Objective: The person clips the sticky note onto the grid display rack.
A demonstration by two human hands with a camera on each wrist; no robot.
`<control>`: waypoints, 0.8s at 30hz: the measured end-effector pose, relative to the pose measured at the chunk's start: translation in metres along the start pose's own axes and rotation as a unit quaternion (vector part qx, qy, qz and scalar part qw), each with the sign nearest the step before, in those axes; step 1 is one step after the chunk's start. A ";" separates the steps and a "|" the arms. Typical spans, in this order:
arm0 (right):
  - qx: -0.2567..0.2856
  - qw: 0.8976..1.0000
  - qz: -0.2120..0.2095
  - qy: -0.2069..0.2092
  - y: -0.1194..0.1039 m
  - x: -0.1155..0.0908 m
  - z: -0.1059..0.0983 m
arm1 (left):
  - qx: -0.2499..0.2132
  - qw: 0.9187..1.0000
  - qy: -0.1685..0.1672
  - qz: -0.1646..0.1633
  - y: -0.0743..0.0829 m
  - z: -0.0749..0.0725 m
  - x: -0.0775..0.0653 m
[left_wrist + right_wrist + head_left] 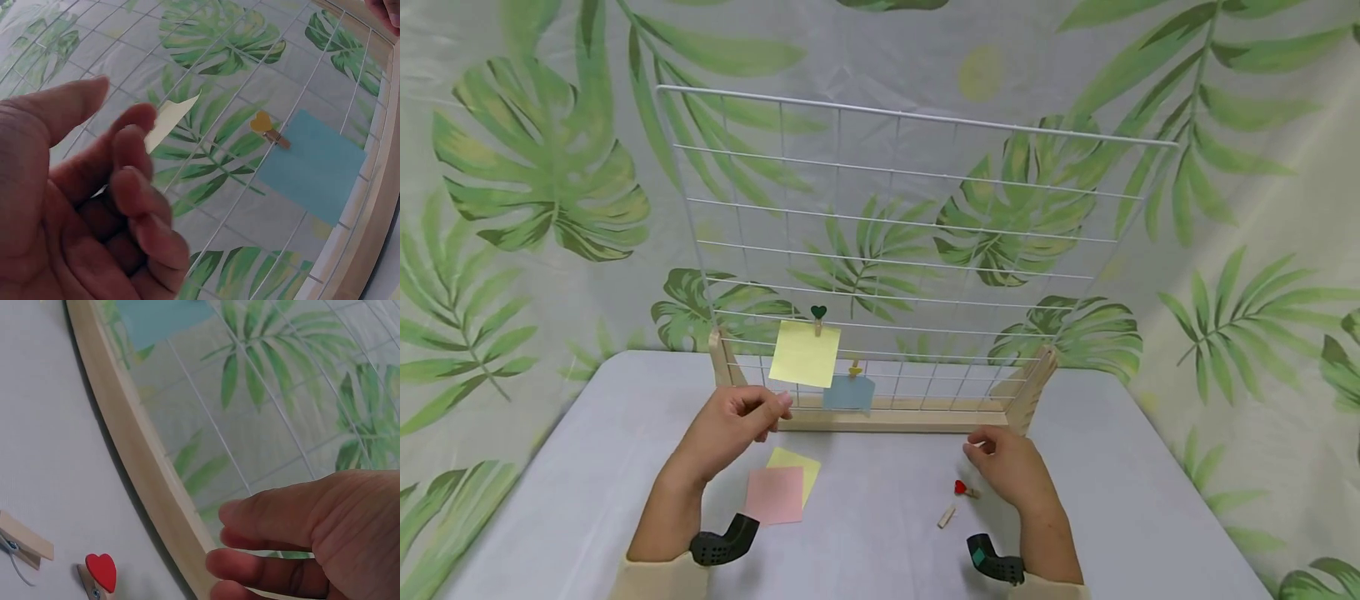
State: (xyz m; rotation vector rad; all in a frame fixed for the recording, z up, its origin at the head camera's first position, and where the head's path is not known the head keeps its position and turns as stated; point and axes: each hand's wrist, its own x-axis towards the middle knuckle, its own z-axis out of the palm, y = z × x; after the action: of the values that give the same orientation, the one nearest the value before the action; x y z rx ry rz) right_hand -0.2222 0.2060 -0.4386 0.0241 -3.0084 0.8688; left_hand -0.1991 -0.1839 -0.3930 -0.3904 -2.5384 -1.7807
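My left hand is just below a yellow sticky note, fingers loosely bent. In the left wrist view its thumb stands apart from the fingers and nothing is held. A clothespin with a dark green heart fixes that note to the white wire grid. Beside it, a yellow-heart clothespin holds a blue sticky note on the grid. My right hand hovers near the stand's right end, loosely bent and holding nothing. On the table below it lie a red-heart clothespin and another clothespin.
A pink sticky note partly covers a yellow one on the white table. The grid stands in a wooden base with upright side pieces. Behind hangs a leaf-patterned cloth.
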 end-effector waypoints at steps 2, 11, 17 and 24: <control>-0.004 1.000 0.003 -0.003 0.002 0.000 -0.001 | 0.018 0.999 -0.037 -0.012 -0.002 0.001 0.001; -0.014 0.999 0.015 -0.028 0.009 -0.001 -0.005 | 0.144 0.977 -0.119 -0.105 -0.019 0.010 0.002; -0.020 0.998 0.028 -0.046 0.013 -0.001 -0.008 | 0.252 0.945 -0.087 -0.188 -0.035 0.013 0.005; -0.018 0.997 0.035 -0.061 0.018 -0.001 -0.011 | 0.304 0.918 -0.086 -0.241 -0.044 0.012 0.003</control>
State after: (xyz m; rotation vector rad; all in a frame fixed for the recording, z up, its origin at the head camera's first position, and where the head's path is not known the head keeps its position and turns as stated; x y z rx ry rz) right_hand -0.2218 0.2271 -0.4392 -0.0287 -3.1560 0.8502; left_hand -0.2098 -0.1861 -0.4376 0.1214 -3.3334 -0.9395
